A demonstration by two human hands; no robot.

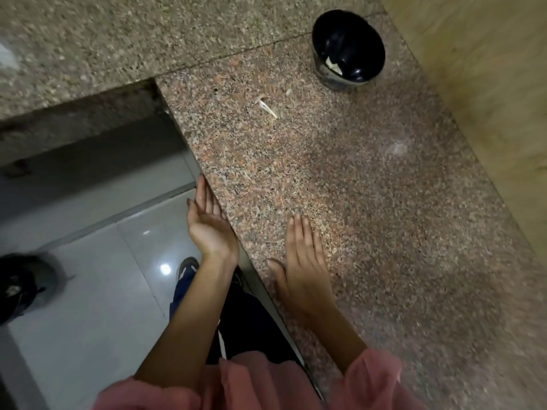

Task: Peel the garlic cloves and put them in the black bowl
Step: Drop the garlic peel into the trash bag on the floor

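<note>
The black bowl (pixel 348 48) stands at the far end of the speckled granite counter (pixel 370 187), with a pale scrap showing inside it. A few pale bits of garlic skin (pixel 268 107) lie on the counter in front of the bowl. My right hand (pixel 299 261) lies flat, palm down, on the counter near its front edge, fingers straight. My left hand (pixel 208 223) is cupped palm up just off the counter's edge, fingers extended along it, with nothing visible in the palm. No whole garlic clove is visible.
A tan wall (pixel 488 84) borders the counter on the right. A higher granite ledge (pixel 118 39) runs across the back. Left of the counter edge is grey tiled floor (pixel 103 276), with my shoe (pixel 187 266) and a dark bin (pixel 20 285).
</note>
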